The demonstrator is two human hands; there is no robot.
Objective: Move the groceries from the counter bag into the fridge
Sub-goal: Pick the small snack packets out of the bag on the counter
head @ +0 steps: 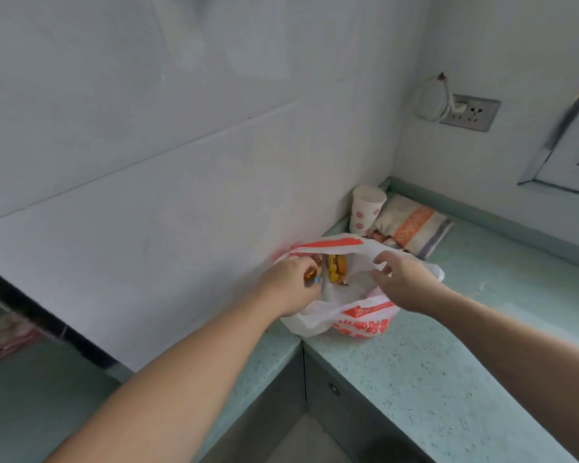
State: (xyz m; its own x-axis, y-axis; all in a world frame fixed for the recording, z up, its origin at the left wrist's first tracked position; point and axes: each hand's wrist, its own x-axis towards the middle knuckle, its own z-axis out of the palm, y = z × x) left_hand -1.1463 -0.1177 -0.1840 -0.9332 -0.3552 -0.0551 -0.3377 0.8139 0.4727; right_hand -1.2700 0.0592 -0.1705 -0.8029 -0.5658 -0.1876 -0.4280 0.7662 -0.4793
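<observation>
A white plastic bag with red print (358,324) lies open on the green counter (432,372) against the white wall. Inside it I see a yellow-wrapped item (335,267) and small brownish packets. My left hand (293,284) reaches into the bag's left side with its fingers closed around a small amber-brown packet (310,274). My right hand (403,282) hovers over the bag's right rim, fingers curled and apart, touching or nearly touching the plastic. The fridge is not in view.
A white paper cup with red flowers (365,208) stands in the counter corner beside a folded striped cloth (411,225). A wall socket with a coiled white cable (468,111) is above. A metal window frame (562,155) is at the right.
</observation>
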